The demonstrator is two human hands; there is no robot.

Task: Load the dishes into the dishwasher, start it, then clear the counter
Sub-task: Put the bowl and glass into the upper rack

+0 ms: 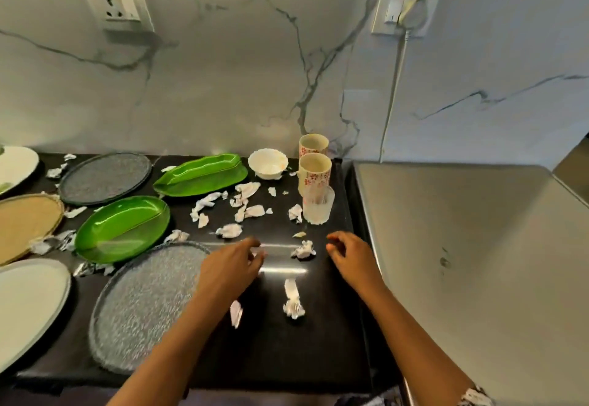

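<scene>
Dishes cover a black counter [287,342]. A grey speckled plate [143,307] lies nearest me, partly under my left forearm. Behind it sit a green oval dish [122,228], a green leaf-shaped dish [200,174], a dark grey plate [105,177], a white bowl [267,163], two floral mugs [314,176] and a frosted glass [318,205]. Crumpled paper scraps [302,249] lie scattered between them. My left hand [229,265] hovers over the counter with fingers apart, holding nothing. My right hand [349,252] hovers just right of a scrap, fingers loosely curled, empty.
At the left edge lie a tan woven plate [25,224], a white plate [28,307] and another white plate [16,165]. A stainless steel surface [462,262] adjoins the counter on the right. A white cable [393,99] runs down the marble wall from a socket.
</scene>
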